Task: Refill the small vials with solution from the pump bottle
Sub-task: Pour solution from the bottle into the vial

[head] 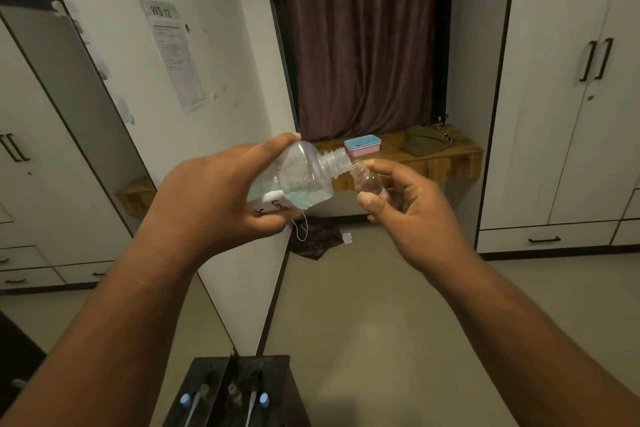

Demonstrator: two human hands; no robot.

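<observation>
My left hand grips a clear plastic bottle, tipped on its side with its threaded neck pointing right. Its pump is off and pale blue liquid pools in the lower part. A white handwritten label shows under my fingers. My right hand pinches a small clear vial, tilted with its open mouth touching the bottle's neck. Both are held up in the air in front of me.
Below, a small dark table beside a wall mirror carries a blue cap, a white pump tube and another small vial. A wooden shelf with a blue-pink box stands ahead. White wardrobes flank the room.
</observation>
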